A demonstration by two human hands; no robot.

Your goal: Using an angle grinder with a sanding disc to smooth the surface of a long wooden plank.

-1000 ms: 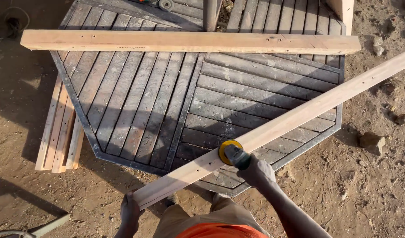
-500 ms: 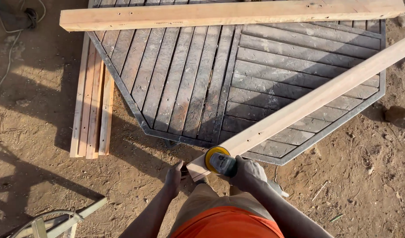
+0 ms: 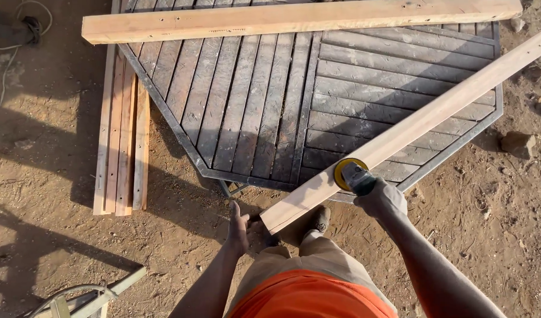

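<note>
A long wooden board (image 3: 412,126) lies diagonally across a dark slatted octagonal panel (image 3: 252,100) set on bare dirt ground (image 3: 58,235). The left hand (image 3: 240,227) touches the board's near end, which overhangs the panel's metal edge. The right hand (image 3: 379,194) grips a yellow tape measure (image 3: 348,174) pressed against the board's lower edge. A second, wider board (image 3: 294,19) lies across the panel's far side. A stack of narrow wooden strips (image 3: 122,147) lies on the ground just beside the panel's left edge. One shoe (image 3: 320,219) shows beneath the board end. A stone (image 3: 518,143) sits to the right.
</note>
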